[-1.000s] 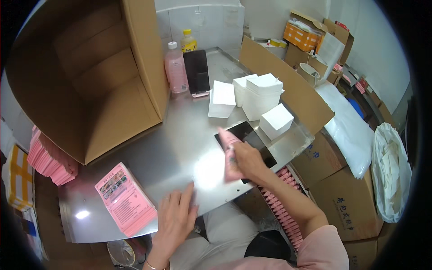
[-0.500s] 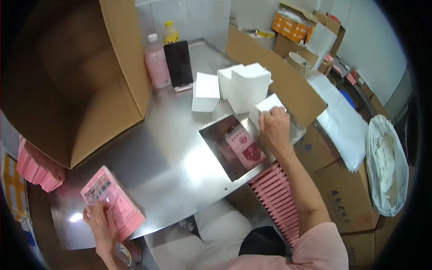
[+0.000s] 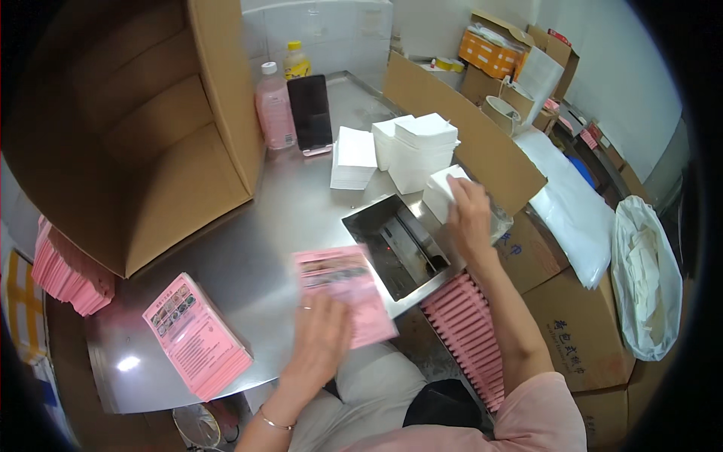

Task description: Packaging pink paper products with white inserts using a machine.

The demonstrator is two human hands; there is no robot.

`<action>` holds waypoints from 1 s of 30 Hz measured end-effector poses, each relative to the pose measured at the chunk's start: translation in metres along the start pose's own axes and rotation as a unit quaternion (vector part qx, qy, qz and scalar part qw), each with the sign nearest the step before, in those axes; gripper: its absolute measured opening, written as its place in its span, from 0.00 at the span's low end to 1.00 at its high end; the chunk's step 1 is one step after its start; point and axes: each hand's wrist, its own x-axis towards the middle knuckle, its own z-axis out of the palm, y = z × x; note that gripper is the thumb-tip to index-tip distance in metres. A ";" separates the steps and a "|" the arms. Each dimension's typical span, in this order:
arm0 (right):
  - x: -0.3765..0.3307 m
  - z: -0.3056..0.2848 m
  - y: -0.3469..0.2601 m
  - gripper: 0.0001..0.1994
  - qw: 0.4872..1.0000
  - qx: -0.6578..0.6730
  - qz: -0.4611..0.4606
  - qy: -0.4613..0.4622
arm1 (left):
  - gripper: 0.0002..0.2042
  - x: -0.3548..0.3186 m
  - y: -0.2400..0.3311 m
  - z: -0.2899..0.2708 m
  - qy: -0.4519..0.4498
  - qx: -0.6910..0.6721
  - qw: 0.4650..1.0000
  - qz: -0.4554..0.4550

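Observation:
A flat pink printed packet [image 3: 360, 301] is in my left hand [image 3: 320, 343], lifted over the near edge of the metal table [image 3: 260, 248]. Both hand and packet are a little blurred. My right hand [image 3: 473, 222] grips a short stack of white folded tissues [image 3: 439, 194] at the right, its fingers on the top and near side. Between my hands is a rectangular metal-lined opening [image 3: 378, 220] in the tabletop, with a small red light spot inside. A thick pile of the same pink packets [image 3: 197, 339] lies on the table's left.
Taller white tissue stacks [image 3: 423, 154] and a lower one [image 3: 354, 160] stand behind the opening. A phone [image 3: 309, 113] leans by a pink bottle [image 3: 276, 109]. A large open carton [image 3: 169, 166] occupies the left. A row of pink packets [image 3: 465, 335] sits below the table's right edge.
My left hand has left the pink pile and moved right with one packet. The pink packet seen in the opening is no longer there. My right hand remains at the white tissues.

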 end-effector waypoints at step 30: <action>-0.004 0.002 0.013 0.04 0.997 -0.037 0.005 -0.070 | 0.36 0.006 -0.002 -0.031 -0.042 0.212 0.970 -0.115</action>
